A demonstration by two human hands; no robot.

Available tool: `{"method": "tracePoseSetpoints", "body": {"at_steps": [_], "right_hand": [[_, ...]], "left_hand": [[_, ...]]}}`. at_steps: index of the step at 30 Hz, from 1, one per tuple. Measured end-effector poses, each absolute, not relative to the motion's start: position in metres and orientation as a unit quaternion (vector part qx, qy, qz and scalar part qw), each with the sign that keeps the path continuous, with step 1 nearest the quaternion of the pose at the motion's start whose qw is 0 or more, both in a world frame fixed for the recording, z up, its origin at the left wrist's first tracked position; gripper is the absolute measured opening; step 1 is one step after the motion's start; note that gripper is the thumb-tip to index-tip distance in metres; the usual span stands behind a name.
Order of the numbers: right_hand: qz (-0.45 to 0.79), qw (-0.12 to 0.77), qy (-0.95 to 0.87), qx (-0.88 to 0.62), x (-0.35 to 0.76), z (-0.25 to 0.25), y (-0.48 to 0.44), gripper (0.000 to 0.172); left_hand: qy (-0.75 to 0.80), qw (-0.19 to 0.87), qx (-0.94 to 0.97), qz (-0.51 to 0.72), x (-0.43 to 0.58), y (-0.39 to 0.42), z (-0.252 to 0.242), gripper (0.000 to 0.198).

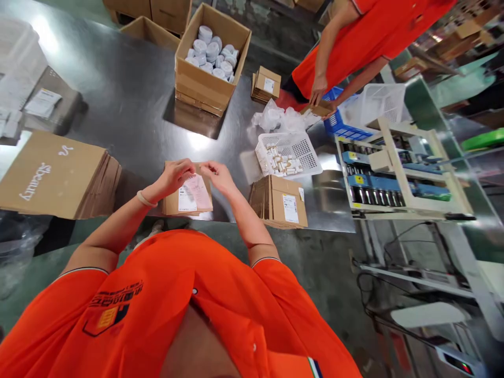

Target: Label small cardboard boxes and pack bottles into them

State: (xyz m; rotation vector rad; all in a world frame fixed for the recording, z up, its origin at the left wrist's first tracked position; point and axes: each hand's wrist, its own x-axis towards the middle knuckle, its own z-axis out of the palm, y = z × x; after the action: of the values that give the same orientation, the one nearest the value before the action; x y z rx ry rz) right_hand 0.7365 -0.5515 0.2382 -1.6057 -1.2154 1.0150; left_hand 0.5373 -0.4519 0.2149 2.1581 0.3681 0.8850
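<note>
A flat brown cardboard box (pixel 172 203) lies at the table's front edge, with a white printed label (pixel 186 198) on its top. Over that label hangs a thin pink slip (pixel 200 193), partly see-through. My left hand (pixel 176 177), with a pale band at the wrist, pinches the upper end of the slip. Close to its right, my right hand (pixel 220 177) has thumb and finger pressed together above the box; what lies between those fingertips is too small to tell.
Folded cardboard (pixel 51 173) is stacked at left, labelled flat boxes (pixel 277 202) at right. Behind them stand a white basket (pixel 309 152) of small white-and-gold pieces and a carton (pixel 205 89) of round white tubs. Across the table, a co-worker's hand (pixel 318 89) handles cardboard beside a machine (pixel 394 178).
</note>
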Motion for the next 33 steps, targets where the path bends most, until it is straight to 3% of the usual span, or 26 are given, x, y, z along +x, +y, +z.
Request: {"method": "tracePoseSetpoints", "body": {"at_steps": [2,7,11,16,18,22,26,29,31,33], "right_hand": [[0.341,0.417,-0.547,-0.641,0.737,0.238,-0.555,0.026],[0.323,0.36,-0.583,-0.653,0.742,0.224,-0.559,0.036],[0.323,0.302,-0.55,-0.708,0.782,0.22,-0.538,0.029],[0.371,0.09,-0.616,-0.689,0.831,0.218,-0.483,0.021],[0.374,0.0,-0.641,-0.67,0.831,0.21,-0.459,0.022],[0.326,-0.144,-0.647,-0.674,0.806,0.186,-0.422,0.03],[0.227,-0.203,-0.667,-0.68,0.781,0.172,-0.415,0.015],[0.129,-0.172,-0.681,-0.7,0.783,0.179,-0.431,0.035],[0.074,-0.063,-0.665,-0.741,0.794,0.185,-0.455,0.046],[0.041,0.112,-0.582,-0.804,0.806,0.184,-0.491,0.047]], "left_hand": [[0.188,0.398,0.836,0.328,0.541,-0.456,0.212,0.015],[0.301,0.457,0.771,0.326,0.555,-0.474,0.203,0.015],[0.451,0.443,0.703,0.325,0.549,-0.477,0.184,0.08],[0.579,0.477,0.63,0.202,0.527,-0.472,0.135,0.137],[0.589,0.498,0.62,0.147,0.523,-0.471,0.121,0.146],[0.583,0.499,0.627,0.134,0.523,-0.472,0.115,0.147],[0.596,0.477,0.641,0.079,0.526,-0.474,0.122,0.153],[0.594,0.477,0.642,0.086,0.526,-0.474,0.122,0.153],[0.59,0.484,0.636,0.113,0.522,-0.472,0.117,0.151],[0.593,0.488,0.625,0.141,0.514,-0.47,0.113,0.15]]}}
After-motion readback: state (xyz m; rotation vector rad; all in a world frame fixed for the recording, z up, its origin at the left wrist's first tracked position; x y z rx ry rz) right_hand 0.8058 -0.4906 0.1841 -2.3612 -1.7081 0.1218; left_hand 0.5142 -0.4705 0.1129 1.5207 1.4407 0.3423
